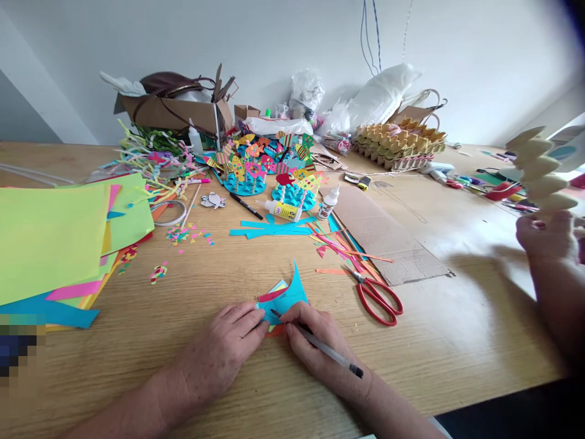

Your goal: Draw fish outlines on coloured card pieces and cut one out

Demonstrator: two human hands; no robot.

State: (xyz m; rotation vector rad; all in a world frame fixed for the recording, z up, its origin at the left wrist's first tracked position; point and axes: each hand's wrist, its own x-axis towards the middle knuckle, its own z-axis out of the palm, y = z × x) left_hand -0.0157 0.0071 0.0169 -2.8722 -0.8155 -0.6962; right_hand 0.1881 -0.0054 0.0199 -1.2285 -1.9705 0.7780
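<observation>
A small stack of coloured paper with a blue piece [296, 291] on top lies on the table in front of me. My left hand [231, 335] rests flat on its left edge, fingers stretched and close together, gripping nothing. In my right hand [320, 341] is a pen [331, 352] with a clear barrel and a dark end cap, its tip on the blue paper. Red-handled scissors [378, 299] lie to the right. Blue paper strips [274, 228], a black marker [247, 206] and two glue bottles [286, 211] are farther back.
Coloured sheets [50, 235] are piled at the left. Cardboard [384, 231] lies right of centre. Paper fish on blue bases [244, 185], egg trays [400, 143] and a box [173, 116] stand at the back. Another person's hand [548, 238] holds a pale tray at the right.
</observation>
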